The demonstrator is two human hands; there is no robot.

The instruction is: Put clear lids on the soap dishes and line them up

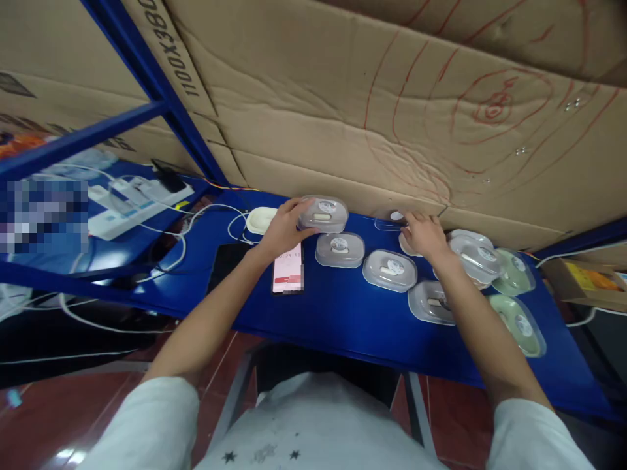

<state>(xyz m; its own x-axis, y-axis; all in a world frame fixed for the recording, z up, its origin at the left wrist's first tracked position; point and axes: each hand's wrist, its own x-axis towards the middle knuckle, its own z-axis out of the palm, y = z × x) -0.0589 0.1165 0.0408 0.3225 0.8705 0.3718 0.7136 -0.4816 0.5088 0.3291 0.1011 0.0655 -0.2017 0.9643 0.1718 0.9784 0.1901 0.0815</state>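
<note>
At the back of the blue table, my left hand (289, 228) is closed round the left end of a clear-lidded oval container (323, 214) with a round label. Farther right, my right hand (424, 234) reaches to a pale piece (407, 245), partly hidden under its fingers; whether it grips the piece cannot be made out. A clear lid (390, 220) with a round label lies just left of that hand. Similar lidded containers sit in front, one (339, 250) below my left hand and another (390, 270) between the hands.
More containers, some green (518, 324), crowd the right side around my right forearm. A lit phone (287, 269), a dark flat object (228, 266), a cream dish (260, 220) and white cables lie left. Cardboard (318, 117) walls the back.
</note>
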